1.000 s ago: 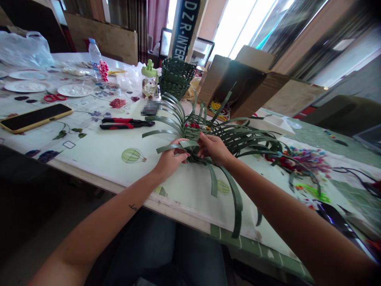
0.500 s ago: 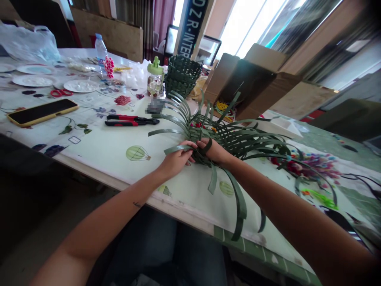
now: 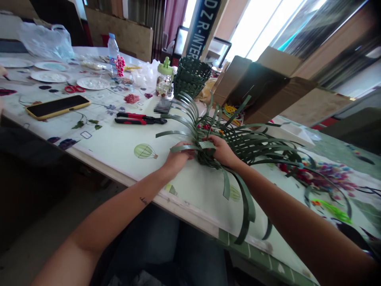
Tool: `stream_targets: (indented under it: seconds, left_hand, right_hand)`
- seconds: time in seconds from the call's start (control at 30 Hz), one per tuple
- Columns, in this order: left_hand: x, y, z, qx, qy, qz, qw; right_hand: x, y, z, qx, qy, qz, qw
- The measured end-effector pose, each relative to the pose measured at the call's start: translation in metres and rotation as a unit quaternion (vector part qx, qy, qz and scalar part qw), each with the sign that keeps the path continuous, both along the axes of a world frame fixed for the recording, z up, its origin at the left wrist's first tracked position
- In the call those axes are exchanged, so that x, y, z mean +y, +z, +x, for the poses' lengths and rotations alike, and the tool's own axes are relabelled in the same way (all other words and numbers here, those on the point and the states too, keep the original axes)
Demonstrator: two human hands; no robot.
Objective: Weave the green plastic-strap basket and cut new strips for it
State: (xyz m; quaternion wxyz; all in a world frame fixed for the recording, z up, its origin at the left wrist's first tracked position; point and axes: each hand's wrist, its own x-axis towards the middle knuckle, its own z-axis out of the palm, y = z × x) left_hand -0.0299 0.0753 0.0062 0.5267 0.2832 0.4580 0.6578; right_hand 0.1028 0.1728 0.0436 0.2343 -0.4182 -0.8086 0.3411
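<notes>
- Curtains and bright windows fill the upper right of the frame. An open cardboard box point(image 3: 256, 89) stands toward the far side of the bench point(image 3: 119, 176), with two stacked dark green woven baskets point(image 3: 190, 75) just left of it.
- Toward the upper left lie white plates point(image 3: 49, 76), red-handled scissors point(image 3: 74, 89), a phone point(image 3: 58, 107), and a water bottle point(image 3: 113, 51). Nearer the middle are red-and-black pliers point(image 3: 139, 118) and a green-lidded jar point(image 3: 164, 79).
- A green woven piece point(image 3: 238, 145) lies on the printed cover in the centre right of the frame, with long loose ends fanning out around it and curving toward the near edge.
- The left hand point(image 3: 178, 159) is narrowly closed, pinching a green plastic strip point(image 3: 190, 147) at the near side of the weave.
- The right hand point(image 3: 218, 150) is also narrowly closed, on the same strip where it meets the weave. Its fingertips seem to be among the crossings, though the strips hide them in part.
- The work in hand looks like weaving this strip into the piece, with many ends left loose.
- The next move seems to call for threading the strip over and under its neighbours, then snugging it against the last row.
</notes>
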Motion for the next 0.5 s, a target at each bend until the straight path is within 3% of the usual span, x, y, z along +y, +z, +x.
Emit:
stream_targets:
  seconds: [0.2, 0.33, 0.4, 0.5]
  left_hand:
    - [0.002, -0.003, 0.004, -0.058, -0.015, 0.004, 0.998]
    - [0.001, -0.001, 0.003, -0.049, -0.006, 0.023, 0.999]
    - [0.001, 0.001, 0.002, -0.047, 0.010, 0.033, 0.998]
    - [0.001, 0.004, -0.001, -0.053, 0.039, 0.053, 0.996]
  right_hand:
    - [0.011, -0.008, 0.000, 0.055, 0.044, -0.013, 0.997]
    - [0.017, -0.004, -0.004, 0.083, 0.018, -0.056, 0.995]
    - [0.019, 0.000, -0.007, 0.097, 0.003, -0.041, 0.994]
    - [0.019, 0.006, -0.012, 0.107, 0.046, 0.003, 0.993]
